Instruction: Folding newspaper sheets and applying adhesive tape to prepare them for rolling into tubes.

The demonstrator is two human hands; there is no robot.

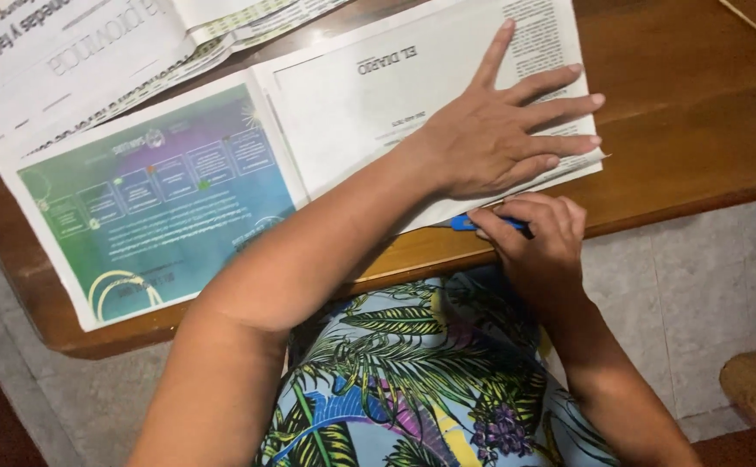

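Wooden table [680,104], brown, rounded near edge, bearing everything listed below.
Newspaper spread [222,164], opened flat across the table: one page printed in teal, purple and green, the other mostly white with grey text columns.
Second newspaper [75,52], folded, lying at the far left, overlapping the spread's top edge.
Left hand [499,130], fingers splayed wide, palm pressed flat on the white page near its right edge.
Right hand [538,238], fingers curled tight around a blue-handled cutter [468,223], at the page's near edge, just below the left hand.
Thin wooden stick [748,21], far right corner of the table.
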